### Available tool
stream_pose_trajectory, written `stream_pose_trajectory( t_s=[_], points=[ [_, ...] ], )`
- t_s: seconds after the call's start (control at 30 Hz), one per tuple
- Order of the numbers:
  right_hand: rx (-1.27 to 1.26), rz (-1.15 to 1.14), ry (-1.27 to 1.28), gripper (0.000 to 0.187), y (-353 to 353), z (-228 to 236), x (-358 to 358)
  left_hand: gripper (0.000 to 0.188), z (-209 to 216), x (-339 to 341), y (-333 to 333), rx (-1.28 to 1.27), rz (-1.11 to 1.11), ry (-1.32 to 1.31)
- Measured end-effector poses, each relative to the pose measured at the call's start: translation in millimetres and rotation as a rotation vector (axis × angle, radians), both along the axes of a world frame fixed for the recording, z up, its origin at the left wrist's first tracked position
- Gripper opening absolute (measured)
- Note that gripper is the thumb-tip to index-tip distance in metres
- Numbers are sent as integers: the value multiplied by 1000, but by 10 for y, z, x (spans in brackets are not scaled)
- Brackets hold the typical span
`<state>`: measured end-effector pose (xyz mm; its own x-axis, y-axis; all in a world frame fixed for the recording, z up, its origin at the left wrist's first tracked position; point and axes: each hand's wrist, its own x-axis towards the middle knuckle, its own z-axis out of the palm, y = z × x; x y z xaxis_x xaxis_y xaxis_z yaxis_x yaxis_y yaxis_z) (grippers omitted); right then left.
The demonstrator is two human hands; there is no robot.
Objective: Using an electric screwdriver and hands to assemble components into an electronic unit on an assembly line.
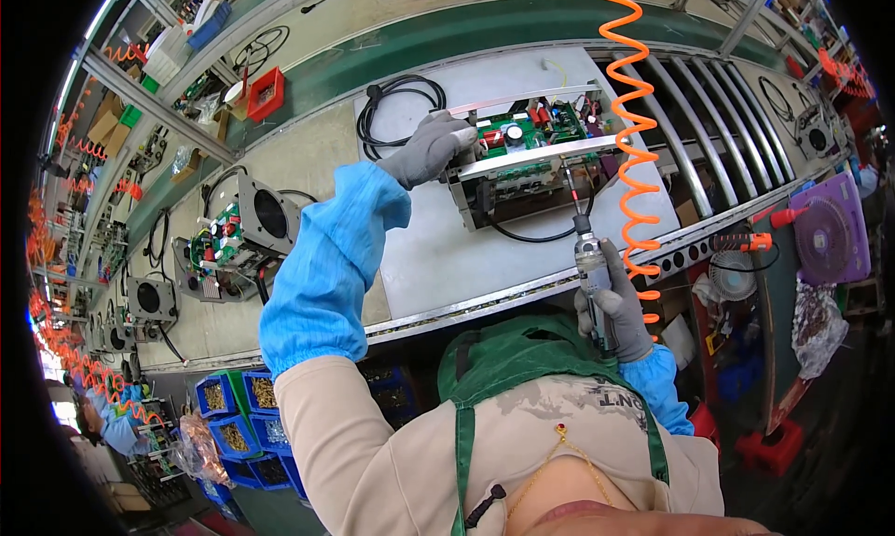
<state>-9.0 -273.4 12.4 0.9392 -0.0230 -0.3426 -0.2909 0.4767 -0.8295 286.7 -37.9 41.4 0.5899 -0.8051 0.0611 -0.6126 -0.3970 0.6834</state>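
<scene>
In the head view an open-framed electronic unit with a green circuit board [550,130] rests on a white board [419,266]. A silver metal rail [545,154] runs along its near side. My left hand [431,149], in a grey glove, lies at the unit's left end, its fingers bent over the frame's corner. Wrapped round a slim power screwdriver [594,264], my gloved right hand [615,305] is nearer to me. The driver's long bit points away from me, its tip close to the near rail; whether it touches a screw is too small to tell.
An orange coiled hose [632,126] hangs just right of the unit. Metal rollers [718,130] lie beyond it. Similar units with fans [266,210] stand to the left. A black cable coil [401,107] sits behind my left hand. Blue bins [233,433] hold small fasteners.
</scene>
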Motion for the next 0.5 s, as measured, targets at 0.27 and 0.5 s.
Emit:
stream_pose_trajectory(
  t_s=[0.27, 0.5],
  points=[
    [79, -4, -50, 88, -19, -29, 13, 39, 58, -22, -41, 10, -61, -164],
    [-118, -19, 35, 85, 76, -58, 3, 21, -133, -82, 56, 253, -104, -806]
  ],
)
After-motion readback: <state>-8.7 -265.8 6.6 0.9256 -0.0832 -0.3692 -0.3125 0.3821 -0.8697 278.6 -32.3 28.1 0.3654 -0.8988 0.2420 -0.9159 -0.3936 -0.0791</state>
